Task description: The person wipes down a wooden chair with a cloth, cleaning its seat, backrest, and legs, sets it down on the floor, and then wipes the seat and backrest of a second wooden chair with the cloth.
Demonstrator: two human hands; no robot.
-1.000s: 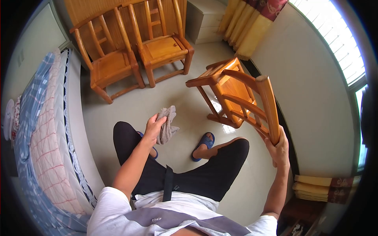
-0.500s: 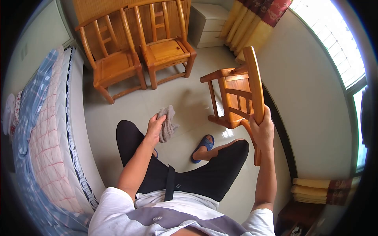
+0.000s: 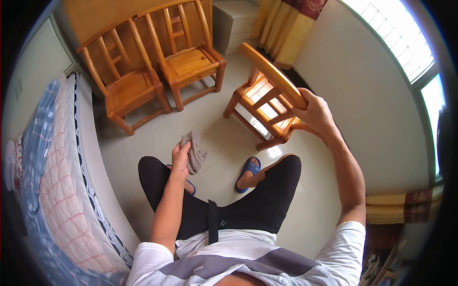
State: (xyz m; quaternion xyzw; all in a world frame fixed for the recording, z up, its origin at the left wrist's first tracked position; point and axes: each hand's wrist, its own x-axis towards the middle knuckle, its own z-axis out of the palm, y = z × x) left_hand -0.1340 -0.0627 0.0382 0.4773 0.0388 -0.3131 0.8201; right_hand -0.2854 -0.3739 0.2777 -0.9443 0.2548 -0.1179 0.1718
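Observation:
A crumpled grey-brown cloth point(image 3: 194, 153) hangs from my left hand point(image 3: 180, 159), whose fingers are closed on it above the floor between my knees. My right hand point(image 3: 316, 113) grips the top rail of a wooden chair point(image 3: 272, 76) at the rail's right end. That chair stands in front of me to the right, its back toward me and its slatted seat partly seen through the back's bars. The hand's fingertips are partly hidden by the rail.
Two more wooden chairs point(image 3: 129, 90) point(image 3: 188, 62) stand at the back left. A bed point(image 3: 62, 190) runs along the left. A white cabinet point(image 3: 234, 24) and yellow curtain point(image 3: 279, 33) are behind. Folded yellow-and-red fabric point(image 3: 386, 208) lies at the right.
The held chair has turned, and its top rail now slants from upper left to lower right. My right hand has moved up with it. The cloth stays in my left hand.

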